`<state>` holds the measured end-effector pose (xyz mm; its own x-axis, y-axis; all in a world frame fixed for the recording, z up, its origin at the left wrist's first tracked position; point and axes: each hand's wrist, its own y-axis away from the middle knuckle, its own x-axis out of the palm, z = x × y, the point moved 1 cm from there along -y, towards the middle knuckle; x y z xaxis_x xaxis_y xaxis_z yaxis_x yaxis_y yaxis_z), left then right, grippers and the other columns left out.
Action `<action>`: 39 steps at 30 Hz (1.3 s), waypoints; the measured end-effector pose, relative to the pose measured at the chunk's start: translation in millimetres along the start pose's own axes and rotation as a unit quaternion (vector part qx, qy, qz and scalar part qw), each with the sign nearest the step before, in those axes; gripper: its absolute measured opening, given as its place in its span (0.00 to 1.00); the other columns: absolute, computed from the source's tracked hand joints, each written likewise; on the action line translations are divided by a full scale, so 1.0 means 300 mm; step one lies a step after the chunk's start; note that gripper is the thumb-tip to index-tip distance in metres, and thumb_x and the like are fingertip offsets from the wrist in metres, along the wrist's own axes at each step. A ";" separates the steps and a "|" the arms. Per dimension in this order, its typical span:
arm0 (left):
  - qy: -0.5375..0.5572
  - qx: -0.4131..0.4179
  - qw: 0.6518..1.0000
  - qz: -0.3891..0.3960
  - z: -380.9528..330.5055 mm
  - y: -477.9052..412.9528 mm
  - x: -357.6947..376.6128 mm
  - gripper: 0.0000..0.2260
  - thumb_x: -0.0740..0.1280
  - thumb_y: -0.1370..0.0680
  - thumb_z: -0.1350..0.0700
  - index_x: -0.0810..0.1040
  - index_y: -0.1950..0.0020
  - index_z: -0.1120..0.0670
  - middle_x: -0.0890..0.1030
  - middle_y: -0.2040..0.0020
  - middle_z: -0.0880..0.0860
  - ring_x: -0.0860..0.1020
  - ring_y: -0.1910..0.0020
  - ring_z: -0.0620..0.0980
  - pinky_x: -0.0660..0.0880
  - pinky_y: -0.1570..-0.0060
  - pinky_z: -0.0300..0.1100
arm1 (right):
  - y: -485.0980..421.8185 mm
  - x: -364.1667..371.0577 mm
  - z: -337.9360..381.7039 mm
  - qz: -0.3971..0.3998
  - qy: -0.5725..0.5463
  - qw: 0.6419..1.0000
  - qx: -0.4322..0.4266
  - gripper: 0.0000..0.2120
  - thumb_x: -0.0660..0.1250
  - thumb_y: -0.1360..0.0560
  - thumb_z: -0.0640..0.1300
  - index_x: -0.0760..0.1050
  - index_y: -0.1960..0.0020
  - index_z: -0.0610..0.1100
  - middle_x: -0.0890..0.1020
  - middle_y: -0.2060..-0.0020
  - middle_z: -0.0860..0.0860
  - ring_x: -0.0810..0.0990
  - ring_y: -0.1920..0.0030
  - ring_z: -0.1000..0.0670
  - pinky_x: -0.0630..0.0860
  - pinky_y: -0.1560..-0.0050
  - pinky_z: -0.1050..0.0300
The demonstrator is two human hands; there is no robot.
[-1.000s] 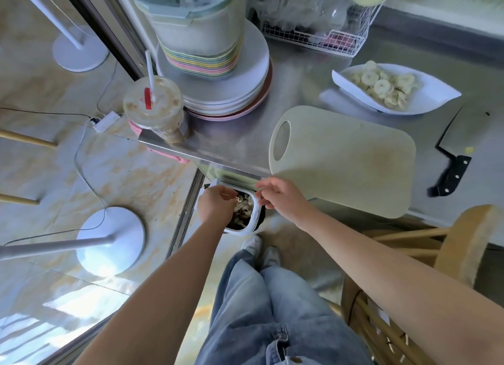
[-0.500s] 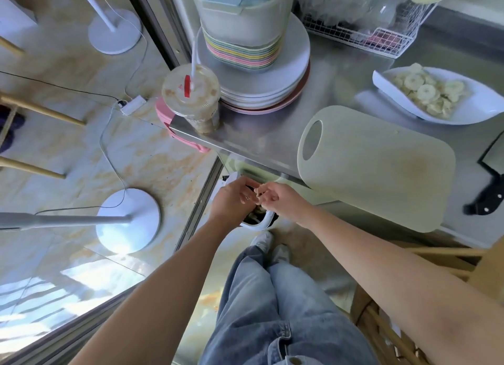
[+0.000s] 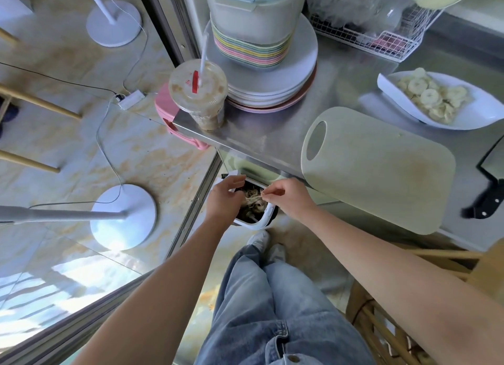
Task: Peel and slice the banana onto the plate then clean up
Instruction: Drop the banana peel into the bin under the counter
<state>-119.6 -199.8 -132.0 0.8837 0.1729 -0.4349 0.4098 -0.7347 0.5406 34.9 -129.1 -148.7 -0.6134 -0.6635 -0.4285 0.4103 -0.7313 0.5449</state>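
Observation:
A small white-rimmed bin (image 3: pixel 262 224) stands on the floor under the counter edge, with pale stringy peel scraps (image 3: pixel 253 201) inside. My left hand (image 3: pixel 224 199) hovers over its left rim with fingers loosely extended and holds nothing. Over the bin's right side, my right hand (image 3: pixel 287 198) has its fingers curled and fingertips together; nothing shows between them. Banana slices (image 3: pixel 431 95) lie piled on the white plate (image 3: pixel 469 120) at the right of the steel counter. The pale green cutting board (image 3: pixel 381 171) is bare. A black-handled knife (image 3: pixel 488 199) lies at the right edge.
A lidded drink cup with a straw (image 3: pixel 197 92) stands at the counter corner beside a tall stack of plates (image 3: pixel 272 86). A white wire rack (image 3: pixel 381 41) sits behind. A wooden chair (image 3: pixel 403 326) is at my right, a white stand base (image 3: pixel 122 217) on the floor at left.
Half a second ago my two hands touched over the bin; now they are apart, and the left hand's fingers have spread. The camera view has shifted slightly.

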 end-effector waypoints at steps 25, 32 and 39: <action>-0.143 0.005 0.988 -0.055 0.116 -0.052 -0.036 0.14 0.61 0.24 0.61 0.78 0.42 0.50 0.75 0.40 0.51 0.78 0.55 0.49 0.76 0.55 0.47 | -0.108 0.082 0.023 -0.045 0.243 0.968 -0.042 0.04 0.70 0.29 0.39 0.78 0.57 0.48 0.83 0.62 0.53 0.81 0.59 0.50 0.79 0.59 0.53; -0.137 0.011 0.989 -0.053 0.141 -0.054 -0.048 0.12 0.62 0.24 0.60 0.78 0.43 0.51 0.75 0.41 0.52 0.78 0.53 0.49 0.75 0.54 0.44 | -0.125 0.108 0.035 -0.041 0.267 0.962 -0.051 0.05 0.72 0.30 0.42 0.76 0.58 0.48 0.83 0.63 0.53 0.80 0.60 0.49 0.73 0.64 0.59; -0.135 0.016 0.990 -0.048 0.154 -0.061 -0.056 0.13 0.61 0.23 0.61 0.78 0.42 0.51 0.75 0.41 0.51 0.77 0.53 0.49 0.73 0.56 0.42 | -0.135 0.125 0.050 -0.043 0.303 0.950 -0.058 0.07 0.73 0.29 0.46 0.75 0.57 0.48 0.82 0.63 0.53 0.79 0.61 0.49 0.70 0.63 0.59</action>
<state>-152.3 -219.5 -168.0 0.7465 0.0647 -0.6622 0.4780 -0.7444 0.4662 -14.9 -122.0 -176.0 -0.1619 -0.5443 -0.8231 0.4702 -0.7759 0.4206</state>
